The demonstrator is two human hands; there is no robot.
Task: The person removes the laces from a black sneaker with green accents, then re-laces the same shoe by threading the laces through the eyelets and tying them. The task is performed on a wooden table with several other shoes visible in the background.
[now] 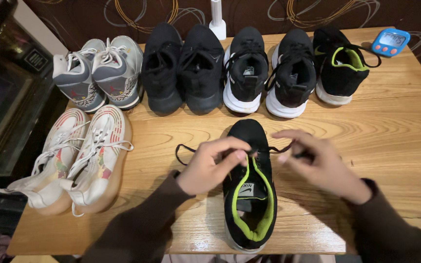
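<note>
A black sneaker with a lime-green lining (250, 195) lies on the wooden table (395, 122), toe pointing away from me. My left hand (210, 165) pinches one black lace end just above the tongue. My right hand (317, 163) grips the other lace end to the right of the shoe. A loose loop of lace (183, 148) trails left on the table. The matching black-and-green sneaker (339, 65) stands in the back row at the right.
Along the back stand a grey pair (101, 73), a black pair (183, 68) and a black-and-white pair (269, 73). A cream pair (81, 160) lies at the left edge. A blue timer (391, 42) and a white post (217, 19) are at the far edge.
</note>
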